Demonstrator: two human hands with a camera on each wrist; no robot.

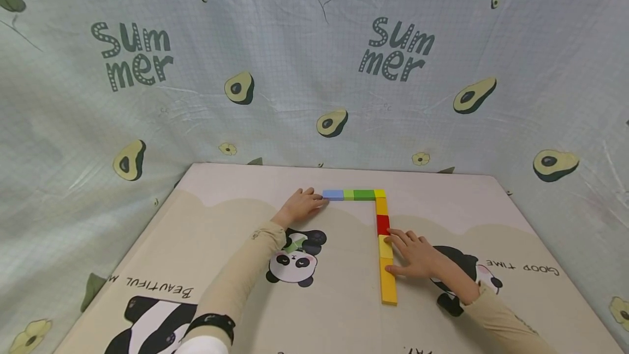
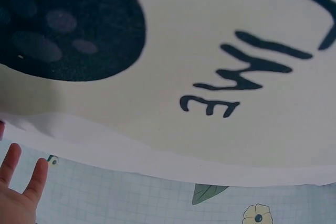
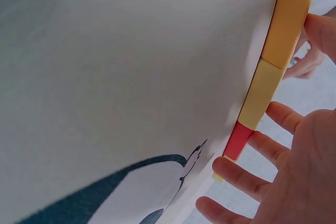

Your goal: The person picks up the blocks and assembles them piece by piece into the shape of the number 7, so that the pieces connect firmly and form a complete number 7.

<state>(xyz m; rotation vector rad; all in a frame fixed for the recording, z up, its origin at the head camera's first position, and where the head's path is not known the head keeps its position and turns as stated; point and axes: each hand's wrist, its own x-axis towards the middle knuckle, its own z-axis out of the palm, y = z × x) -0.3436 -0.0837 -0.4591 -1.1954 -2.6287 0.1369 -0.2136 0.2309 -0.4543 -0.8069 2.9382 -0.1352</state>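
Colored blocks lie end to end in an L on the printed mat. The far row has a blue block (image 1: 333,195), a light green block (image 1: 348,195), a green block (image 1: 364,195) and a small yellow block (image 1: 380,193) at the corner. Toward me run an orange block (image 1: 381,206), a red block (image 1: 383,225), a yellow block (image 1: 385,247) and a longer orange block (image 1: 388,283). My left hand (image 1: 301,206) touches the blue block's left end with extended fingers. Spread along the column's right side, my right hand (image 1: 415,255) touches blocks with its fingertips, as the right wrist view confirms.
The mat (image 1: 339,321) has panda drawings (image 1: 293,264) and lettering. A cloth (image 1: 280,42) printed with avocados hangs behind it and along both sides. A black band (image 1: 211,321) circles my left forearm.
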